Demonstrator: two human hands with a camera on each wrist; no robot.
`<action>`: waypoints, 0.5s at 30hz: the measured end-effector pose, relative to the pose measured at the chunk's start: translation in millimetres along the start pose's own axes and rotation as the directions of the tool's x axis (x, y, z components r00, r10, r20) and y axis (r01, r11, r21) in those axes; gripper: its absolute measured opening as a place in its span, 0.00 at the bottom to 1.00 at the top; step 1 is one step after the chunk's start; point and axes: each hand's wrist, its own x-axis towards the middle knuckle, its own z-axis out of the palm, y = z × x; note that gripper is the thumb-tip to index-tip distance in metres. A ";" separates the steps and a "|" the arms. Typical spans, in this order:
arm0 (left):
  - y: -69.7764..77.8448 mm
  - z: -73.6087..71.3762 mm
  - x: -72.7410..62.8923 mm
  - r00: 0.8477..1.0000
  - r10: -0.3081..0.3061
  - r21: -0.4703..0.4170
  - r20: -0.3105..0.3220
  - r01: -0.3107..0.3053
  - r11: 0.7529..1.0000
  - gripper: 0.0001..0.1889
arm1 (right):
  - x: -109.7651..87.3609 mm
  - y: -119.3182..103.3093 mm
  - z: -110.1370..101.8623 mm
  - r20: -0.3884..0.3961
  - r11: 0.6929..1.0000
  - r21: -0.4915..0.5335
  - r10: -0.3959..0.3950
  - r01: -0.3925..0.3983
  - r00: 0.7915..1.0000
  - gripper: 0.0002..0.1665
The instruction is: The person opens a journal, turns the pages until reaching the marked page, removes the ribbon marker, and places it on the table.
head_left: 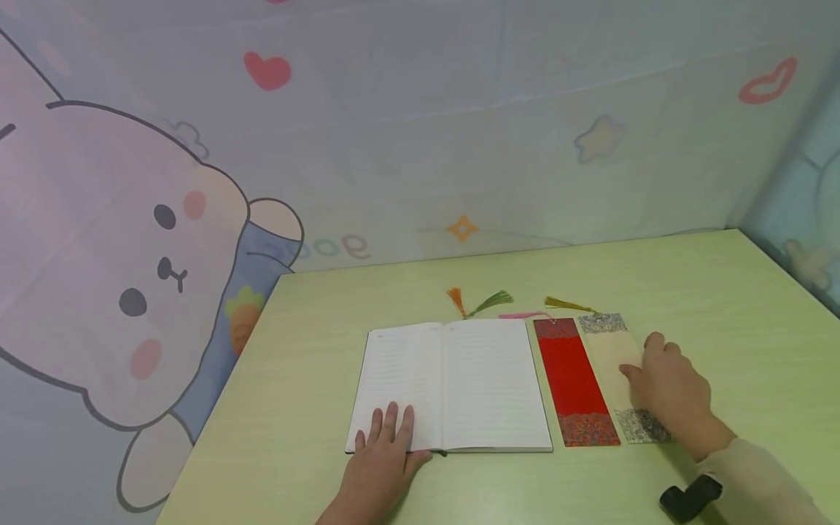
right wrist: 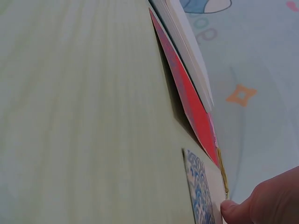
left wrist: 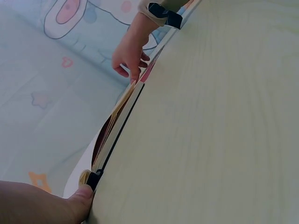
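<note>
An open notebook (head_left: 485, 386) with lined white pages lies on the table. My left hand (head_left: 380, 456) rests on the lower part of its left page, fingers spread; the left wrist view shows its thumb at the book's near edge by the dark spine. To the right lies a red bookmark (head_left: 574, 375) with patterned ends and a pink tassel. Beside that is a cream bookmark (head_left: 600, 350) with blue-grey patterned ends and an olive tassel. My right hand (head_left: 676, 386) is over the cream bookmark, thumb at its surface, thumb and fingers apart; its fingertips' contact is unclear.
An orange tassel (head_left: 456, 299) and a green tassel (head_left: 494, 300) stick out beyond the notebook's top edge. The pale green table (head_left: 295, 408) meets a printed cloth backdrop (head_left: 407, 146) at the back. A black strap (head_left: 690, 499) is on the right sleeve.
</note>
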 end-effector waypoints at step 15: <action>1.5 0.2 1.0 1.000 -0.020 -0.003 0.017 0.020 1.000 0.35 | -2.6 -4.5 2.0 -0.201 0.975 -0.015 -0.221 0.222 0.954 0.18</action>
